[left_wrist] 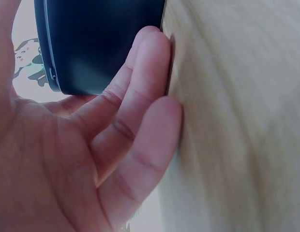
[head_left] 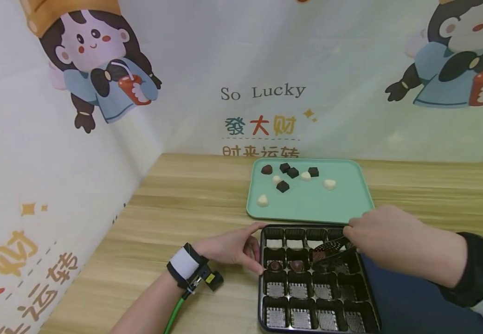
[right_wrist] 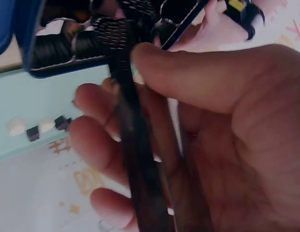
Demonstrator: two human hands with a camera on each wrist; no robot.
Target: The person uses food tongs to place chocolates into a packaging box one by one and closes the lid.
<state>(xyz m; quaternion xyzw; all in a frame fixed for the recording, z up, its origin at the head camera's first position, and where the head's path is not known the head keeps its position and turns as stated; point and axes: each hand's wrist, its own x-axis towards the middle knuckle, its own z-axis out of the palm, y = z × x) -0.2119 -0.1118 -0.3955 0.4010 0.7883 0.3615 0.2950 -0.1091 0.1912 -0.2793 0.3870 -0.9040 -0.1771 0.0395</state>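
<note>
A black box (head_left: pixel 260 297) with a grid of compartments stands in front in the head view. White pieces lie in its top row, dark brown chocolates (head_left: pixel 296 266) in the second. My left hand (head_left: pixel 230 246) rests against the box's left side, thumb and index finger touching the edge; in the left wrist view its other fingers lie loosely bent by the box wall (left_wrist: pixel 101 43). My right hand (head_left: pixel 408 243) grips black tongs (right_wrist: pixel 140 159) with perforated ends. Those ends reach into the second row's third compartment, around a reddish-brown chocolate (head_left: pixel 318 255) partly hidden by them.
Behind the box, a mint-green tray (head_left: pixel 308 211) holds several loose chocolates, dark ones (head_left: pixel 283 186) and white ones (head_left: pixel 262 200). A flat dark blue panel (head_left: pixel 404 301) lies to the right under my right forearm. A printed cloth (head_left: pixel 191 69) hangs at the table's back and left.
</note>
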